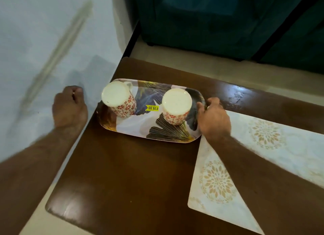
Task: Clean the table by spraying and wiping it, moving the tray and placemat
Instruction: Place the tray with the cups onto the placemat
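Right hand (213,120) grip curled on tray (122,127) end, beside placemat (273,147); left hand (70,106) fisted, holding nothing

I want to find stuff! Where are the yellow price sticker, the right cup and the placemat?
Yellow price sticker (153,108): head view, its middle.
Right upside-down flowered cup (176,101): head view, its base.
Pale flower-patterned placemat (215,184): head view, near flower print.

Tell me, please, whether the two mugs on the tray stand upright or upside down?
Upside down: both mugs show flat white bases upward, rims resting on the tray.
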